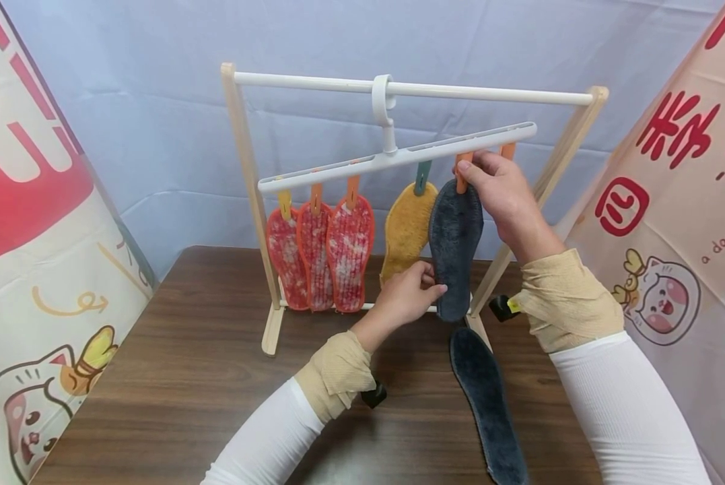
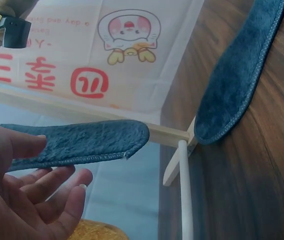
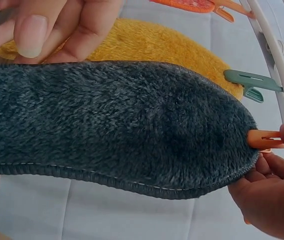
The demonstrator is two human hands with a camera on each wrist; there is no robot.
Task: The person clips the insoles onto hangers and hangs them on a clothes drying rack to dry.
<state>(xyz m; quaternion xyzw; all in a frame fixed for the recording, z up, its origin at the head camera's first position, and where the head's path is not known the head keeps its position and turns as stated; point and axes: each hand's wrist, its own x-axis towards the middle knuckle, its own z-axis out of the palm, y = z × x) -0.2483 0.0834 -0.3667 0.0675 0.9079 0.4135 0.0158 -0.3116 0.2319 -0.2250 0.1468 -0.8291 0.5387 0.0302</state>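
A dark grey fuzzy insole (image 1: 455,249) hangs upright by its top end from an orange clip (image 1: 462,174) on the white hanger (image 1: 338,170). My right hand (image 1: 507,192) pinches this clip between thumb and fingers. Lower down, my left hand (image 1: 406,294) is at the insole's left edge, its thumb (image 2: 29,145) overlapping the face and its fingers loosely bent beside it. Behind and left hangs a yellow insole (image 1: 406,222) from a green clip (image 3: 251,82). A second dark grey insole (image 1: 486,404) lies on the table below.
Several red-and-white insoles (image 1: 350,256) hang from clips at the hanger's lower left end. Another orange clip (image 1: 508,149) is at its raised right end. The hanger hooks over the white bar (image 1: 489,93) of a wooden stand (image 1: 241,128) on the brown table (image 1: 174,377).
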